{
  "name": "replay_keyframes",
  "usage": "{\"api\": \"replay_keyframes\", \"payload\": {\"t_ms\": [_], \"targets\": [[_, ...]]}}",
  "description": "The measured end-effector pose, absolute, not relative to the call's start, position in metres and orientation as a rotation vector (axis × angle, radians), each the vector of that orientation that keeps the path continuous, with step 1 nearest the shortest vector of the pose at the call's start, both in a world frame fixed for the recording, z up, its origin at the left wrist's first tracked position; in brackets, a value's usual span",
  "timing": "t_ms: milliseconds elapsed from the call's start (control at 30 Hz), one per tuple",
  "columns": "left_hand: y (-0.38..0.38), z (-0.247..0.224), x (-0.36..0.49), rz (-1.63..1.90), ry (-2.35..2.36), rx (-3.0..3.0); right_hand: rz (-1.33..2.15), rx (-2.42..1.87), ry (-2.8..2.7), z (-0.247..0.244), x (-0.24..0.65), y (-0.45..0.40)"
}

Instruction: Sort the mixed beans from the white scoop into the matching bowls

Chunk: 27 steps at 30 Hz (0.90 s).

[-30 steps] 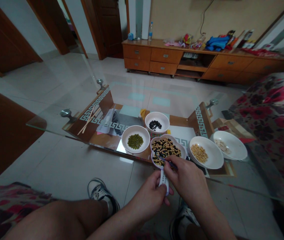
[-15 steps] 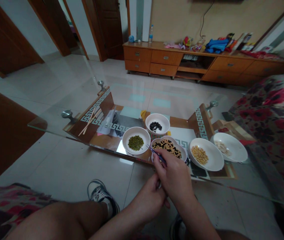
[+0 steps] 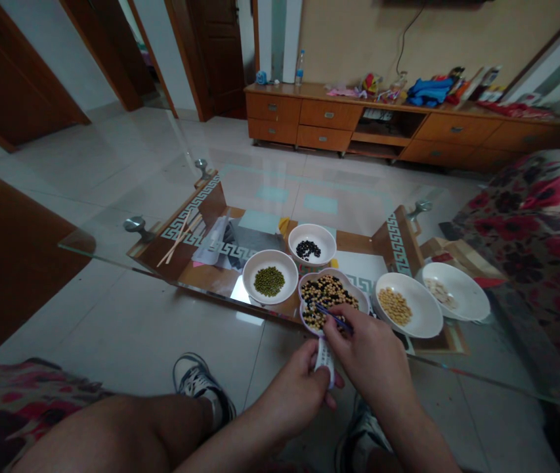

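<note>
My left hand (image 3: 304, 378) is closed around the white handle (image 3: 325, 358) of a flower-shaped dish (image 3: 362, 293) filled with mixed black and yellow beans. In my right hand (image 3: 366, 348) is a pair of dark purple tweezers (image 3: 337, 318), its tips down among the mixed beans. Left of the dish is a white bowl (image 3: 289, 263) with green mung beans (image 3: 269, 281). Behind it, another white bowl (image 3: 326, 235) has black beans (image 3: 308, 249). On the right, one bowl (image 3: 425, 315) contains yellow soybeans (image 3: 394, 306), and a farther bowl (image 3: 469, 295) contains pale flat pieces (image 3: 440, 293).
Everything stands on a glass table (image 3: 107, 253), whose front edge runs just ahead of my knees. Wooden chopsticks (image 3: 174, 244) show at its left. A floral-covered seat (image 3: 530, 210) is at right; a wooden cabinet (image 3: 274, 115) lines the far wall.
My right hand has moved the tweezers from the mung bean bowl's rim rightward and down into the mixed beans. The dish's handle now shows in my left hand.
</note>
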<state>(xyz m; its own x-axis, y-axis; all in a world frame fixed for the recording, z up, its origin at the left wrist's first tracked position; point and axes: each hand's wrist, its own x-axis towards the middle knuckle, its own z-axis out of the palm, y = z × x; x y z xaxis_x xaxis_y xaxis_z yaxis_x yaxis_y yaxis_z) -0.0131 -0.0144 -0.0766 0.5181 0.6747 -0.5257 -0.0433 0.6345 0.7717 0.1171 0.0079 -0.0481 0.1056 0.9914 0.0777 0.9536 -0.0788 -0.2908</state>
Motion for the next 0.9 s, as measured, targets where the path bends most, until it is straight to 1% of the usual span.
{"api": "replay_keyframes", "payload": {"t_ms": [300,900], "targets": [[-0.0150,-0.0778,-0.0128,0.499,0.930,0.794,0.318,-2.220,-2.015,-0.0489,0.1148,0.0078],[-0.0140,-0.0774,-0.0123,0.498,0.919,0.792,0.335,-2.241,-2.035,-0.0525,0.1116,0.0113]]}}
